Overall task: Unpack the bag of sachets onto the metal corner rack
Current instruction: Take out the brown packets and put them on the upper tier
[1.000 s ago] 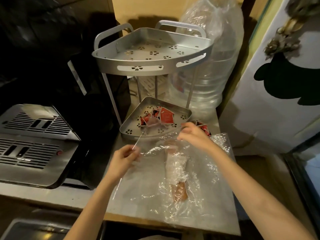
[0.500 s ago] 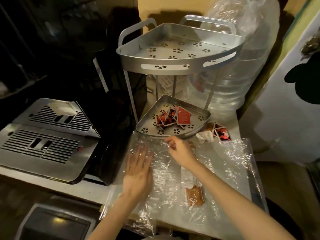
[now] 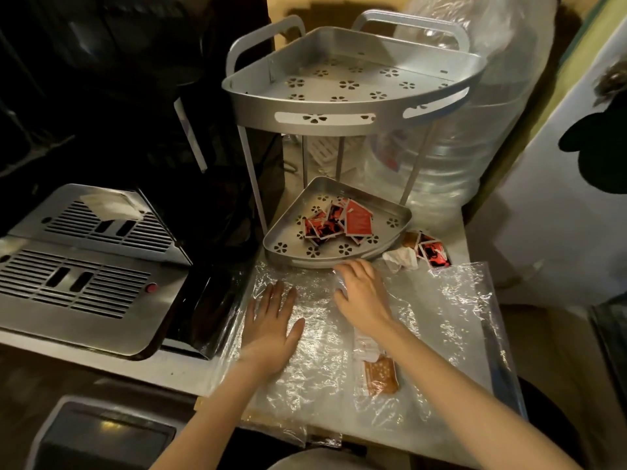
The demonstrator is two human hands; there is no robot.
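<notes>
A two-tier metal corner rack (image 3: 325,118) stands at the back of the counter. Its lower shelf (image 3: 288,244) holds several red sachets (image 3: 339,223); its top shelf is bare. Two more red sachets (image 3: 434,254) and a crumpled white wrapper (image 3: 402,259) lie right of the rack. A clear plastic bag (image 3: 441,317) is spread flat in front of the rack. My left hand (image 3: 271,325) lies palm down on it, fingers apart. My right hand (image 3: 361,293) presses on the bag near the rack, fingers spread. An orange-brown sachet (image 3: 380,374) lies in the plastic under my right forearm.
A steel machine with slotted grilles (image 3: 78,273) fills the left. A large clear water bottle in plastic wrap (image 3: 451,171) stands behind the rack. A white fridge door (image 3: 559,198) is at the right. A dark bin (image 3: 101,432) sits below the counter edge.
Both hands let go of the lifted bag edge and came down flat on the plastic, which now lies spread on the counter. The camera moved closer and to the left.
</notes>
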